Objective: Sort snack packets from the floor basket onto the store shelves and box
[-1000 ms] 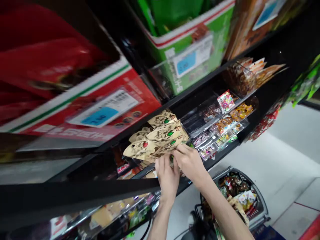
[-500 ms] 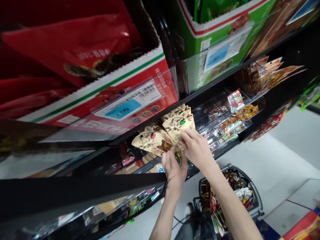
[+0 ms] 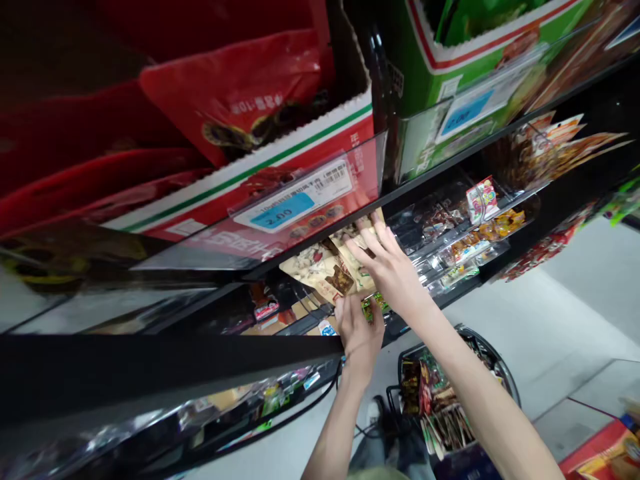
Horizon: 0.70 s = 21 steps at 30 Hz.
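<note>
A red cardboard box [image 3: 250, 167], upper left, held red pouches [image 3: 240, 87]; a black basket [image 3: 507, 373], lower right, packets [image 3: 447, 430]. Mid-frame, my right hand [image 3: 390, 270] splayed over beige printed pouches [image 3: 320, 267]; my left hand [image 3: 357, 330] curled below, grip unclear.

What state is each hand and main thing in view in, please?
Beige packets: overlapping, partly covered
Left hand: partly curled at their lower edge
Right hand: spread over them
Red box: open, holding red packets
Green box: open, holding green packets
Basket: open, laden with goods
</note>
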Tool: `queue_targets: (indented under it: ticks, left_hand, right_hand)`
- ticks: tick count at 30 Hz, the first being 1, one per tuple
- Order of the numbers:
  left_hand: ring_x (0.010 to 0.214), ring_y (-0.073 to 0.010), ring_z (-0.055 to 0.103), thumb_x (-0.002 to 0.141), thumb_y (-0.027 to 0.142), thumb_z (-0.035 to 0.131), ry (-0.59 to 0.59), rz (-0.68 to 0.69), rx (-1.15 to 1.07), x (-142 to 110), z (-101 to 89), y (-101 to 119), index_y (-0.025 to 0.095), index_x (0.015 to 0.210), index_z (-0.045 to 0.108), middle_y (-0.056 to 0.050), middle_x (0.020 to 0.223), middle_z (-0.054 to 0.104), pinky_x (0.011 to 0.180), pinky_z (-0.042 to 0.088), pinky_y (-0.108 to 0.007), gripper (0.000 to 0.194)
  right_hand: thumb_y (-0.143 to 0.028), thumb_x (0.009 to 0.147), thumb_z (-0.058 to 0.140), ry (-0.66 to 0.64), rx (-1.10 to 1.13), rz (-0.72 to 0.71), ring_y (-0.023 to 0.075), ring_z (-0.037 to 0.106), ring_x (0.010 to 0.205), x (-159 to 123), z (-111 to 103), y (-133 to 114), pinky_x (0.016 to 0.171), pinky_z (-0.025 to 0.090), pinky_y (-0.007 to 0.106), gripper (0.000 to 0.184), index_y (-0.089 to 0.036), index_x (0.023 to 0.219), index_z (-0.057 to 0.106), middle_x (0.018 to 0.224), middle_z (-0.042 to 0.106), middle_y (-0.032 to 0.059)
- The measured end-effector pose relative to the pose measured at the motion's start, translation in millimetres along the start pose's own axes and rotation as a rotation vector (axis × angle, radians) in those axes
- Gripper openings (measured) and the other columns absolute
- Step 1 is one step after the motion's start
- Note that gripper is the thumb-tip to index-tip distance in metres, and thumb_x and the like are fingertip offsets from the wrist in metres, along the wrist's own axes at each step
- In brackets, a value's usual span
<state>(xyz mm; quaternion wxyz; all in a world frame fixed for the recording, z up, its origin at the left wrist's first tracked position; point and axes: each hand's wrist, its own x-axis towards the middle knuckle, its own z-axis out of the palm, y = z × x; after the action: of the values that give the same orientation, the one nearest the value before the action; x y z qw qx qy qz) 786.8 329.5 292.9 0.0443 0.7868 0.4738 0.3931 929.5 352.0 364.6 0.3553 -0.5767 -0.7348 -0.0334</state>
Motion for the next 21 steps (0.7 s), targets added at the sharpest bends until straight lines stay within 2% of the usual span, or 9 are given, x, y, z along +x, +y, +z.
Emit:
queue_targets:
  ticks: [4,7,11,15,18,21]
  left_hand:
    - [0.095,-0.0255,0.065,0.100,0.017,0.055,-0.016,0.036,0.029,0,0.3,-2,0.019,0.110,0.065,-0.009,0.098,0.071,0.097,0.052,-0.045,0.014]
    - [0.098,-0.0273,0.064,0.099,0.017,0.056,-0.030,0.066,0.053,0,-0.8,-3,0.019,0.117,0.065,-0.010,0.101,0.071,0.098,0.052,-0.046,0.019]
    - [0.103,-0.0280,0.064,0.099,0.017,0.057,-0.030,0.067,-0.010,-1,-4.0,-1,0.018,0.115,0.063,-0.012,0.106,0.069,0.099,0.052,-0.047,0.017]
    - [0.115,-0.0282,0.063,0.098,0.018,0.058,0.013,0.020,-0.135,2,-9.1,5,0.018,0.121,0.060,-0.014,0.118,0.065,0.103,0.053,-0.047,0.023]
    - [0.120,-0.0266,0.063,0.100,0.021,0.059,0.047,-0.005,-0.233,7,-11.9,10,0.019,0.130,0.057,-0.015,0.125,0.061,0.104,0.054,-0.046,0.031]
    - [0.127,-0.0267,0.062,0.101,0.024,0.062,0.160,0.025,-0.280,15,-11.5,16,0.019,0.139,0.053,-0.018,0.135,0.056,0.106,0.056,-0.046,0.040]
  right_hand:
    - [-0.009,0.091,0.072,-0.032,0.037,-0.067,0.0362,0.036,0.156,27,1,11,0.128,0.038,0.063,0.064,-0.025,0.151,0.055,0.156,0.053,0.0142]
    - [-0.012,0.091,0.075,0.006,0.079,-0.099,0.0347,0.035,0.156,27,-3,17,0.127,0.041,0.062,0.060,-0.028,0.146,0.056,0.156,0.052,0.0114]
    - [-0.016,0.099,0.067,0.112,0.112,-0.111,0.0319,0.035,0.158,-2,5,22,0.127,0.042,0.059,0.040,-0.028,0.136,0.060,0.155,0.050,0.0106]
    - [-0.018,0.103,0.063,0.234,0.062,-0.100,0.0307,0.046,0.151,-37,24,26,0.117,0.050,0.055,0.021,-0.026,0.121,0.067,0.137,0.062,0.0116]
    - [-0.017,0.104,0.062,0.250,-0.083,-0.120,0.0306,0.055,0.140,-55,24,27,0.106,0.053,0.051,0.015,-0.024,0.114,0.070,0.125,0.069,0.0122]
    - [-0.016,0.104,0.060,0.191,-0.237,-0.183,0.0292,0.060,0.128,-67,11,24,0.101,0.050,0.046,0.013,-0.020,0.109,0.072,0.117,0.072,0.0123]
